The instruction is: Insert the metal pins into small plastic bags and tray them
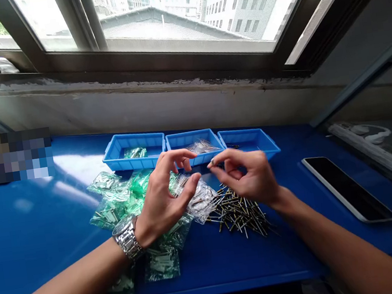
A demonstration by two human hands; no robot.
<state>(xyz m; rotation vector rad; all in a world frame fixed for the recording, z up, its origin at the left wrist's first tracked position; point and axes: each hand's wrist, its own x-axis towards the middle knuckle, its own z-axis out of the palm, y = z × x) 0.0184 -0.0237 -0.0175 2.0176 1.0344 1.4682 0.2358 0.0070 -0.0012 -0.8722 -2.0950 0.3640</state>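
Note:
My left hand (167, 190), with a metal watch (127, 238) on its wrist, is raised over the plastic bags; thumb and fingers are spread apart with nothing between them. Facing it, my right hand (246, 171) has thumb and forefinger pinched together. Something tiny and dark shows at those fingertips, too small to name. Below the right hand lies a loose heap of thin metal rods (243, 211), some with brass-coloured ends. A clear bag of small parts (200, 200) lies between the hands, and green-tinted bags (108, 210) spread under and around the left hand.
Three blue bins stand in a row at the back: the left bin (109, 154) and middle bin (172, 144) hold bagged parts, and the right bin (268, 144) is partly hidden. A phone (348, 189) lies at the right on the blue table (235, 268). A window is behind.

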